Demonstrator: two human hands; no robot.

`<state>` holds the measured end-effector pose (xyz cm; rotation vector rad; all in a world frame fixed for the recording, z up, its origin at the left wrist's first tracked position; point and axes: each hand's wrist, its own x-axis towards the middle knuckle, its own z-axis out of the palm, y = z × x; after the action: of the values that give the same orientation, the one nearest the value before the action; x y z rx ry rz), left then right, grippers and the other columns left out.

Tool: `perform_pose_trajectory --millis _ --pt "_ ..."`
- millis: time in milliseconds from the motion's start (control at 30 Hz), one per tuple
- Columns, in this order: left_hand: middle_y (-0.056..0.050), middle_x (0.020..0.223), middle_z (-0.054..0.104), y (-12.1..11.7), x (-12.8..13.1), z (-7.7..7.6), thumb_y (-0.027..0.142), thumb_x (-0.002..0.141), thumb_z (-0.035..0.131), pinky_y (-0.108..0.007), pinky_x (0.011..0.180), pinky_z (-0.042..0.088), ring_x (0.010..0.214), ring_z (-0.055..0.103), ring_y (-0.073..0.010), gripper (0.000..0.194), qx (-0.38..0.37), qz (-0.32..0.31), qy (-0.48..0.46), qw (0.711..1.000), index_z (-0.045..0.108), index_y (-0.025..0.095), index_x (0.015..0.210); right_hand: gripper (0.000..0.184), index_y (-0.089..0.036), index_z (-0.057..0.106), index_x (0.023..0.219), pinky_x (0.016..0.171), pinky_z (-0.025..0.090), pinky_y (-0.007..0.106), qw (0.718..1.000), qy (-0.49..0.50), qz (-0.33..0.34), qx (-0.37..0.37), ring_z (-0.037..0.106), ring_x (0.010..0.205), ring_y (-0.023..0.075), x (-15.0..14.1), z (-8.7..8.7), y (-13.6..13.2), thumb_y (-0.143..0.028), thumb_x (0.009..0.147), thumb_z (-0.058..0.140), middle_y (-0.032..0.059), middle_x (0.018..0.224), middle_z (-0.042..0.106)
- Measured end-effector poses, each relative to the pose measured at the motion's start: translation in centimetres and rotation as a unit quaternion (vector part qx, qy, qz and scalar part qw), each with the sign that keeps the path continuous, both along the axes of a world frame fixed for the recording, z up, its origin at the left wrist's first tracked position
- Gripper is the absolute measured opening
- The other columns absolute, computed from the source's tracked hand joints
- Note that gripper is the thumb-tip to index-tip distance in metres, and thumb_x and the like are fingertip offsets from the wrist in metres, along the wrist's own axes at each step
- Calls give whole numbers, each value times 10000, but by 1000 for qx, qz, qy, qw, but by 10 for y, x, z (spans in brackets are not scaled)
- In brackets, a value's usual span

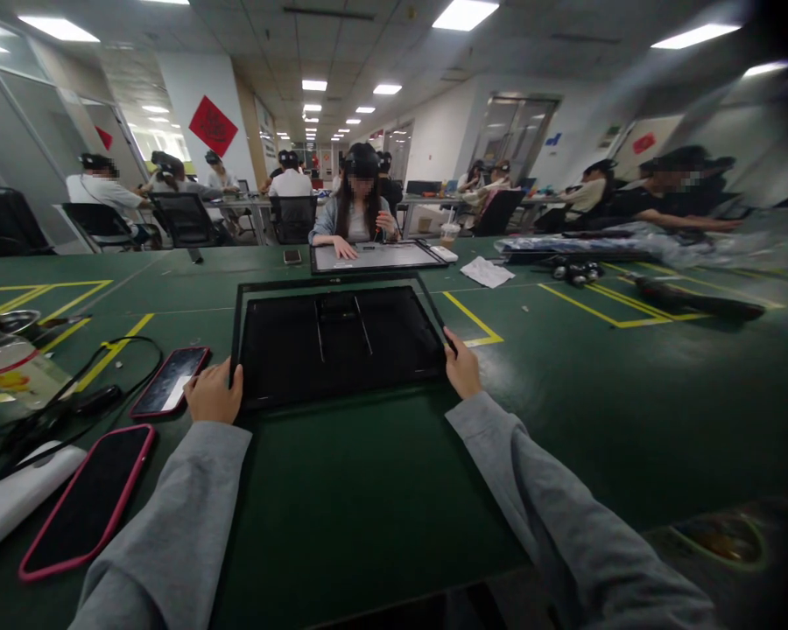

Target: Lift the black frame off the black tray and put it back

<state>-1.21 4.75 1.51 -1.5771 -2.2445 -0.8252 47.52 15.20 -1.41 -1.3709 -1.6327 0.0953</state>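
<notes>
My left hand (pixel 214 394) is closed on the left side of a thin black rectangular frame (pixel 236 319), which looks like a screen bezel. On its opposite side, my right hand (pixel 463 367) grips the same frame, fingers over the edge and thumb toward me. Inside the frame's outline shows a glossy black screen panel (pixel 282 350) with bright reflections across it. Whether the frame touches the panel, or is part of it, I cannot tell. The near edge lies low over the green table (pixel 355 507).
On the left are a pink-cased phone (pixel 88 499), another phone (pixel 171 381), a white device (pixel 19 499), black cables (pixel 72 394) and a bottle (pixel 23 367). Across the table, a person (pixel 361 201) rests a hand on another panel (pixel 374 255). A tissue (pixel 488 272) lies at right.
</notes>
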Motion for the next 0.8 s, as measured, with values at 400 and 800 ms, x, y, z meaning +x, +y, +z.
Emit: perform_pose_trajectory --millis 400,800 --pt "-144 1445 474 -39 15 42 420 956 345 -569 1147 -6 1463 168 -282 583 90 3 -18 996 347 171 1483 550 -208 263 1527 1164 281 512 984 35 -85 152 259 1447 265 -10 52 -41 -284 986 206 86 1551 318" --pt "-96 1391 545 -6 11 1 383 948 382 -659 1098 57 1477 117 -273 392 21 2 -16 1000 629 227 1209 532 -175 496 1400 1088 416 465 1000 -15 -16 -11 535 1264 242 -1 0 -5 -169 883 373 90 1384 561"
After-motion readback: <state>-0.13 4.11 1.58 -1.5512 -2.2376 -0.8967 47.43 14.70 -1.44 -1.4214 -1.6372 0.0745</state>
